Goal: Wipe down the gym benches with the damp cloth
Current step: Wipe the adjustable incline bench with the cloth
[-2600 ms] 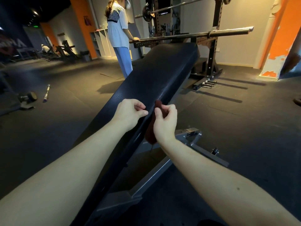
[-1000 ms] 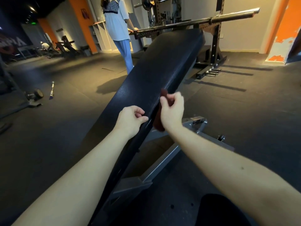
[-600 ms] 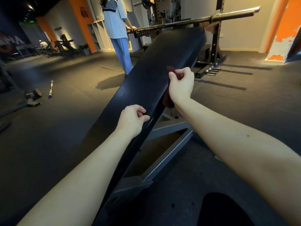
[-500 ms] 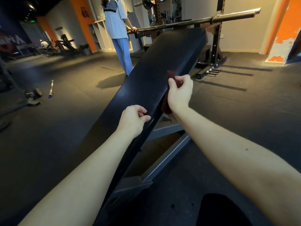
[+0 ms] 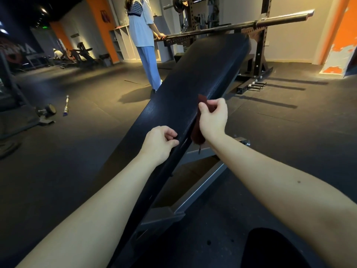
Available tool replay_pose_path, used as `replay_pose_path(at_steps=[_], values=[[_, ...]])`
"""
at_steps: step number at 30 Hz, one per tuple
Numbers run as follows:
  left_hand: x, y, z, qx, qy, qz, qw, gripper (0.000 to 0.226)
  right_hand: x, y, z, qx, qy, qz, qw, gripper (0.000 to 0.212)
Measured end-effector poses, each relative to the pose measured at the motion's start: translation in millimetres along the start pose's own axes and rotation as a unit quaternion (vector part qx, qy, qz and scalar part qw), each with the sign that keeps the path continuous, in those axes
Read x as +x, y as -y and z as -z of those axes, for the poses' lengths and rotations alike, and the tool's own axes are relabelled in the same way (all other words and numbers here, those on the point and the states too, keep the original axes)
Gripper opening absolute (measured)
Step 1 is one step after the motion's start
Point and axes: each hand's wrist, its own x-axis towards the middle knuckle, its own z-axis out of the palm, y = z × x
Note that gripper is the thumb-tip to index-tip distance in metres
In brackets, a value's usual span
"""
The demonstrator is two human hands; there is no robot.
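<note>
Most of the dark red cloth [image 5: 197, 135] was hidden behind the right hand [image 5: 212, 118]. Only a corner showed above the thumb, and a limp fold hung below the wrist with a loose thread trailing from it. The near end of the long black padded bench [image 5: 193, 89] ran out of view under the forearms. The head of the bystander in a pale shirt and blue trousers [image 5: 143, 35] was cut off by the top edge. The dark shape at the bottom right [image 5: 270, 248] was too shadowed to identify.

The right hand's thumb and curled fingers pinched the cloth against the right side edge of the bench, about halfway along the pad. The left hand [image 5: 157, 144] rested on the pad's top nearer the camera, close to the same edge. Its fingers were curled into a loose fist with nothing seen inside it, and the thumb tip pointed toward the edge.

The pad had a fine-grained, leather-like skin with a dull sheen and rounded corners, and it sloped up toward its far end. Under it sat a grey square-tube steel frame [image 5: 202, 182]. Beyond the pad's far end a steel barbell [image 5: 270, 21] lay across a black perforated rack [image 5: 258, 51], and the bystander's hand was on the rack. A dumbbell [image 5: 47, 110] and a short bar [image 5: 66, 108] lay on the dark rubber floor [image 5: 289, 132], well to the left.
</note>
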Motion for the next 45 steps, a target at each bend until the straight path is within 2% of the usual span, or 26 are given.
replay_pose_path(at_steps=[3, 8, 14, 17, 22, 26, 30, 33, 37, 39, 45], values=[[-13.7, 15.5, 4.5, -0.005, 0.018, 0.022, 1.0, 0.013, -9.1, -6.4, -4.2, -0.002, -0.012, 0.009, 1.0, 0.012], [-22.3, 23.7, -0.6, 0.002, -0.011, 0.026, 1.0, 0.015, -53.2, -28.0, -9.3, 0.006, 0.003, -0.006, 1.0, 0.011], [-20.4, 22.4, -3.4, 0.013, -0.015, 0.017, 1.0, 0.017, -120.6, -58.5, -9.3, -0.01, 0.089, -0.045, 0.995, 0.015], [-20.8, 22.0, -3.9, 0.01, -0.017, 0.022, 1.0, 0.016, -105.5, -53.7, -4.8, -0.011, 0.101, -0.043, 0.994, 0.015], [-23.0, 22.7, -5.1, -0.009, -0.017, 0.03, 0.999, 0.015, -46.7, -30.1, -2.2, -0.012, 0.019, -0.022, 0.999, 0.012], [-22.5, 22.2, -5.0, -0.01, -0.014, 0.034, 0.999, 0.015, -62.2, -36.3, -2.6, -0.005, 0.024, -0.027, 0.999, 0.015], [-21.8, 22.1, -5.3, -0.006, -0.02, 0.029, 0.999, 0.016, -105.1, -55.1, 0.0, -0.002, 0.084, -0.058, 0.995, 0.017], [-22.2, 21.3, -5.8, 0.0, -0.023, 0.03, 0.999, 0.015, -96.1, -51.0, 5.1, -0.017, 0.098, -0.059, 0.993, 0.017], [-21.4, 21.8, -6.7, 0.004, -0.016, 0.032, 0.999, 0.015, -44.1, -24.8, 2.9, 0.013, 0.023, -0.03, 0.999, 0.014], [-20.8, 21.5, -6.6, 0.006, -0.013, 0.034, 0.999, 0.015, -36.6, -19.2, 1.5, 0.015, 0.011, -0.033, 0.999, 0.014], [-20.7, 22.2, -6.6, 0.003, -0.017, 0.031, 0.999, 0.016, -105.3, -52.4, 1.6, 0.014, 0.087, -0.056, 0.995, 0.017]])
